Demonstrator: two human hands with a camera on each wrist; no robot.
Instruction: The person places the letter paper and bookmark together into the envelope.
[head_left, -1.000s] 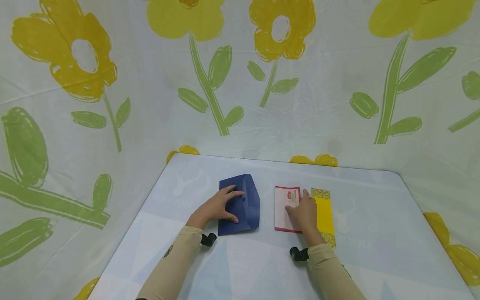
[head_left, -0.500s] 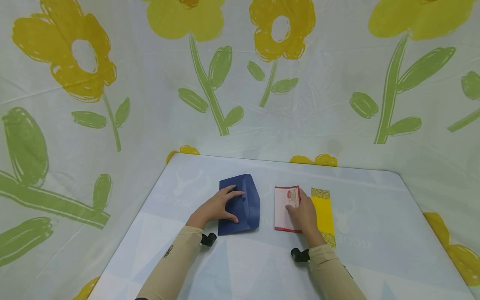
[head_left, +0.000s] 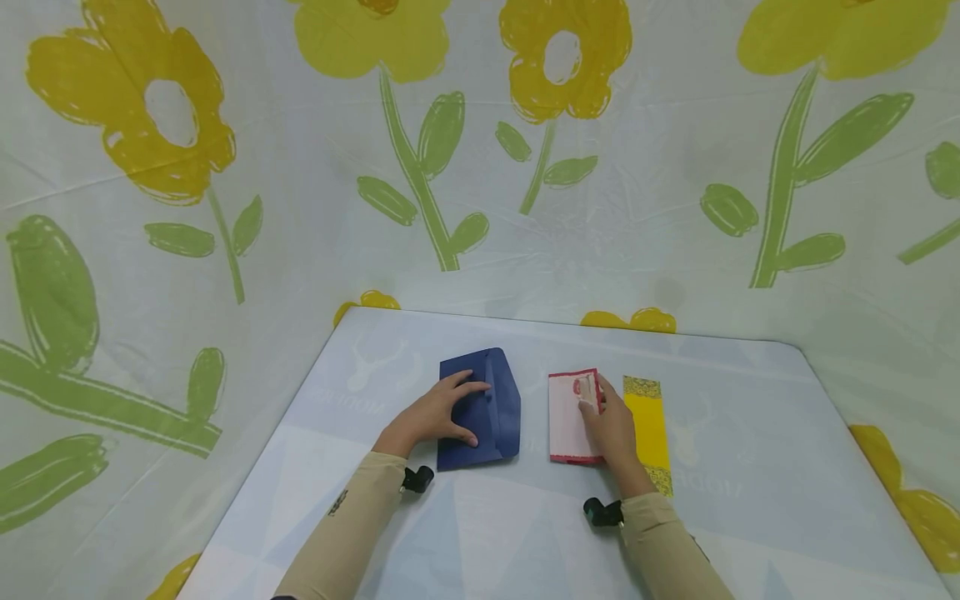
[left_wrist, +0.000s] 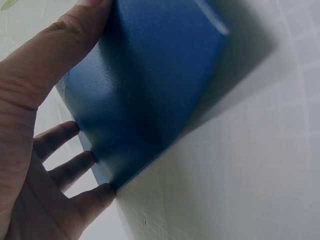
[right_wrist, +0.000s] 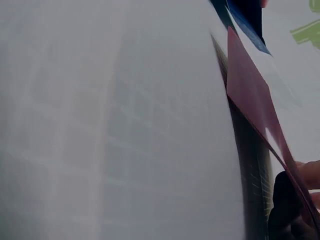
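Note:
A dark blue envelope (head_left: 506,404) lies on the table with its pointed flap unfolded to the right. My left hand (head_left: 435,417) rests on it, fingers and thumb spread across its body. In the left wrist view, the thumb and fingertips touch the blue envelope (left_wrist: 150,70). To the right, my right hand (head_left: 617,429) pinches the right edge of a pale pink card (head_left: 566,425) with a red border and a small printed picture. Seen from the right wrist, the card (right_wrist: 250,85) tilts up and casts a shadow below; thumb and fingers are at its near end.
Right of the card lies a yellow strip (head_left: 648,429) with patterned gold ends, partly behind the right hand. The pale table (head_left: 750,533) is backed by a flower-print curtain (head_left: 637,242). A small black camera (head_left: 602,512) sits at the right wrist.
The right fingers have closed on the card's right edge, and the card's right side has lifted and shifted slightly left. The left hand and envelope have not moved.

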